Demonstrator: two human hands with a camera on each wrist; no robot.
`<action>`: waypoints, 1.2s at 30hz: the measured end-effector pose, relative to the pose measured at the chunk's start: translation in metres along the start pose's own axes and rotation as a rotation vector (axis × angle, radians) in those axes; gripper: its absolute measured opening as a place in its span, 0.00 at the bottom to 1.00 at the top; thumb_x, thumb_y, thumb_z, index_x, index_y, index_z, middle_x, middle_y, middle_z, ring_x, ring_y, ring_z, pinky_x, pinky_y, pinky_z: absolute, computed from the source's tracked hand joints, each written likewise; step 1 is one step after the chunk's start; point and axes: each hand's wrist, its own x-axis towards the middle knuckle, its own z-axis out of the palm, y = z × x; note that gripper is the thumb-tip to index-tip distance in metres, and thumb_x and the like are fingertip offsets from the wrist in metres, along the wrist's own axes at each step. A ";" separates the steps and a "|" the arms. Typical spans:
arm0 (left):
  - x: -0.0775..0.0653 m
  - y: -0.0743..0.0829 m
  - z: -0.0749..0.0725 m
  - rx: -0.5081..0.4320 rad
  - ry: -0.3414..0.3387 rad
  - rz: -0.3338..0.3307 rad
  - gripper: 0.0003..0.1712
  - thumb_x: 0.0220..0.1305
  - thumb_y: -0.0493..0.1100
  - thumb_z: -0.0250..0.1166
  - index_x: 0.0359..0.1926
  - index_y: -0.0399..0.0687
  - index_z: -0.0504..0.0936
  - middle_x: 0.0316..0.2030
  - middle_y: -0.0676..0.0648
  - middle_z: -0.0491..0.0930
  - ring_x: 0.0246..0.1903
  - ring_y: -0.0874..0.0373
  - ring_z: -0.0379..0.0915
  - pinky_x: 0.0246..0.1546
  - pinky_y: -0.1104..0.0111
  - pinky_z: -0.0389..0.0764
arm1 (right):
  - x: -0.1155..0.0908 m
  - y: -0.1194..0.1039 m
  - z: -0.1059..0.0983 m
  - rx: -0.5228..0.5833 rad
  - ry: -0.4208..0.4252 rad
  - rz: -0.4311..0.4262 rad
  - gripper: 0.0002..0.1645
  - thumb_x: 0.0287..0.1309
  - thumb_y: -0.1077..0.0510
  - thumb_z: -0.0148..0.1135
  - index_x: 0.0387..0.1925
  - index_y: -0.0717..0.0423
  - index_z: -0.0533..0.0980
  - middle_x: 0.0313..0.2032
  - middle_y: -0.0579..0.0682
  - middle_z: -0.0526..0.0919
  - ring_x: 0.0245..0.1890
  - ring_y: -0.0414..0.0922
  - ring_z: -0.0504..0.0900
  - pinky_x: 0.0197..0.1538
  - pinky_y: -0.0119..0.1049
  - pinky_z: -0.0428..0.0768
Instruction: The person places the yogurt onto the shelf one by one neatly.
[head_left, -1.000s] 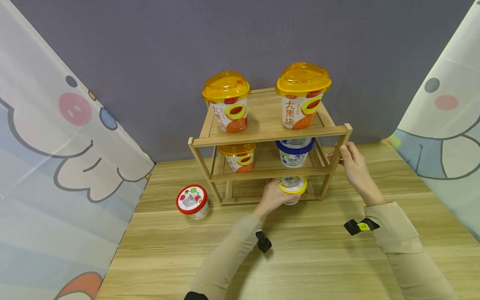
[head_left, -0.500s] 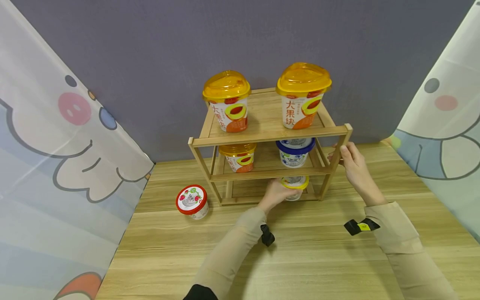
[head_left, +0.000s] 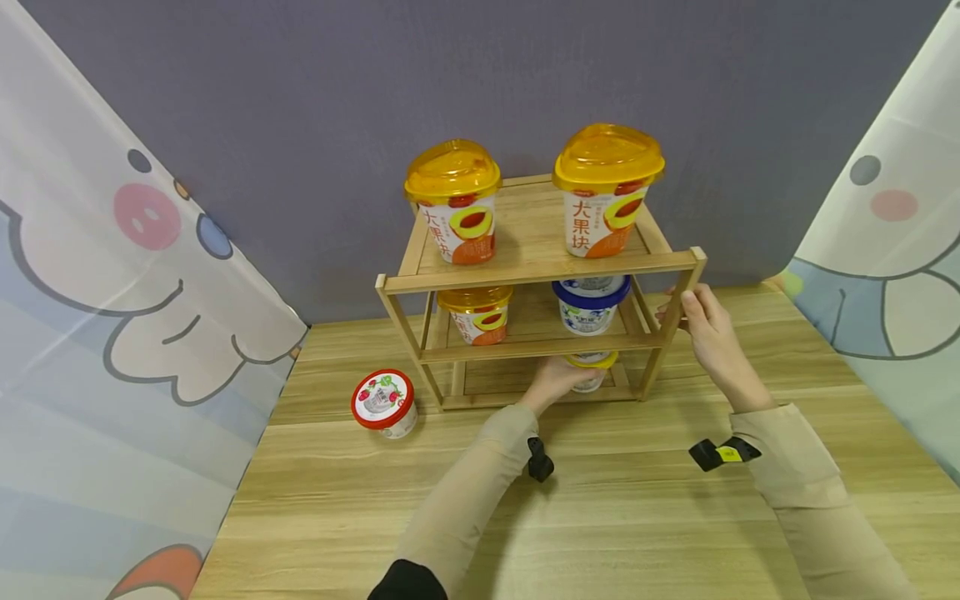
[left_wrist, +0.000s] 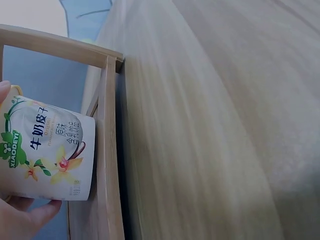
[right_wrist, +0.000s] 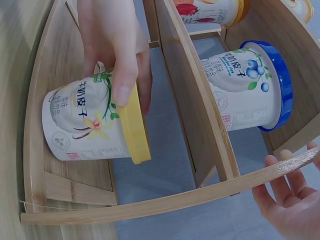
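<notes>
My left hand [head_left: 553,379] grips a white yogurt cup with a yellow lid [right_wrist: 90,117], fingers and thumb around its upper part. The cup is upright at the right side of the bottom shelf [head_left: 487,382] of a wooden rack; in the left wrist view the cup's base [left_wrist: 82,165] is right by the shelf's front rail. My right hand [head_left: 708,333] holds the rack's right front post [head_left: 667,329], its fingers behind it and thumb in front. Above the left hand, a blue-lidded cup [head_left: 588,315] sits on the middle shelf.
Two cups with orange domed lids, a left one [head_left: 461,204] and a right one [head_left: 606,192], stand on the top shelf. Another orange-lidded cup [head_left: 480,321] is at the middle shelf's left. A red-lidded cup [head_left: 385,404] stands on the table left of the rack.
My left hand has moved the yellow-lidded cup deeper into the bottom shelf, so the middle shelf's rail now covers more of its lid. The right hand has stayed on the post.
</notes>
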 end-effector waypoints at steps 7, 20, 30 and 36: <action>0.004 -0.002 0.000 0.013 -0.011 -0.016 0.21 0.43 0.54 0.70 0.36 0.47 0.81 0.30 0.55 0.79 0.31 0.64 0.73 0.36 0.67 0.74 | 0.000 0.000 0.001 -0.002 0.007 -0.006 0.11 0.67 0.54 0.35 0.40 0.47 0.67 0.31 0.41 0.76 0.33 0.34 0.77 0.39 0.21 0.72; 0.006 -0.003 0.000 -0.039 -0.060 0.013 0.21 0.49 0.50 0.68 0.44 0.45 0.79 0.38 0.52 0.79 0.40 0.60 0.73 0.44 0.67 0.72 | -0.001 -0.003 0.001 0.007 0.004 0.000 0.12 0.67 0.55 0.35 0.41 0.50 0.67 0.32 0.40 0.77 0.34 0.35 0.77 0.40 0.21 0.72; 0.005 -0.004 0.000 -0.086 -0.095 0.073 0.26 0.50 0.45 0.67 0.51 0.40 0.74 0.41 0.52 0.78 0.42 0.60 0.72 0.45 0.66 0.72 | -0.001 -0.003 0.001 -0.006 0.005 0.003 0.15 0.67 0.54 0.35 0.42 0.58 0.67 0.32 0.40 0.76 0.34 0.34 0.76 0.40 0.21 0.72; 0.004 -0.007 0.001 -0.044 -0.060 0.098 0.25 0.49 0.45 0.68 0.49 0.43 0.75 0.39 0.55 0.78 0.40 0.62 0.73 0.42 0.69 0.72 | -0.001 -0.004 0.001 0.008 0.006 -0.005 0.11 0.67 0.55 0.35 0.40 0.45 0.67 0.31 0.39 0.76 0.33 0.34 0.76 0.40 0.20 0.72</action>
